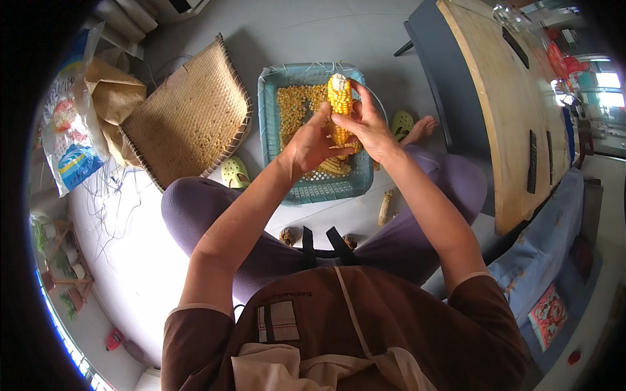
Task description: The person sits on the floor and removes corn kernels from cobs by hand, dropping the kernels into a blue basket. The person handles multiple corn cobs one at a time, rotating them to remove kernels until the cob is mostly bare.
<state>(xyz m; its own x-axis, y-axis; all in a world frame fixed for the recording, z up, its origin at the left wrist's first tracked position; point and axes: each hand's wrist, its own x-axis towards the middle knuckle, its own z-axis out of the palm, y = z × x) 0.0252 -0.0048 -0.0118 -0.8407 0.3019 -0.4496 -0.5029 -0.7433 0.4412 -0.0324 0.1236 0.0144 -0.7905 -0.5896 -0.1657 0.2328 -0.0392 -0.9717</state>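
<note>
Both of my hands hold one ear of dried yellow corn upright over a blue-green plastic basket. My left hand grips its left side and lower part, with the thumb against the kernels. My right hand wraps the right side, its thumb across the middle of the ear. The top end of the ear is pale and without kernels. Loose corn kernels lie in the basket, and below my hands are more ears or cobs. My hands partly hide the basket's contents.
A woven bamboo tray with scattered kernels lies left of the basket. Green clogs stand near the basket. A bare cob lies on the floor by my right leg. A wooden-topped table stands at right, a plastic bag at far left.
</note>
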